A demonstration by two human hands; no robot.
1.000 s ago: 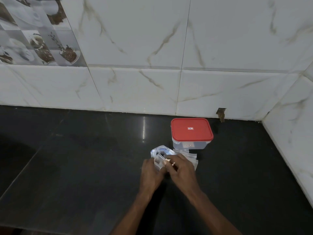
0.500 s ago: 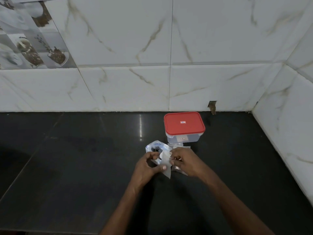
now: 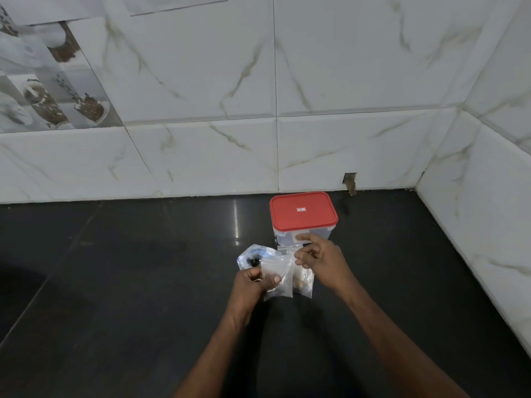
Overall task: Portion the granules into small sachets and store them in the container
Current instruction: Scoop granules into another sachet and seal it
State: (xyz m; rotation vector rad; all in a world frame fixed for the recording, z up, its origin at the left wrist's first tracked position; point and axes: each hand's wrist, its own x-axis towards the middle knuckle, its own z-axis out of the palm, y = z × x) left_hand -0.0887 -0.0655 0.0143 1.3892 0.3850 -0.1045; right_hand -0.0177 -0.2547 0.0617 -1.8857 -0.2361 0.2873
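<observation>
You are working bare-handed. Your left hand (image 3: 253, 285) and right hand (image 3: 321, 259) are uncovered, and so are both wrists. Your left forearm (image 3: 221, 354) and right forearm (image 3: 382, 334) are bare skin along all the length that shows, slim and smooth, looking broader towards the bottom of the view. On your left thumb the thumbnail (image 3: 276, 280) shows as a small rounded patch. Finer detail on your fingers is too blurred to tell.

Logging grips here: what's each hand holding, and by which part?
The left hand pinches a clear sachet by its left edge; the right hand holds nothing.
</observation>
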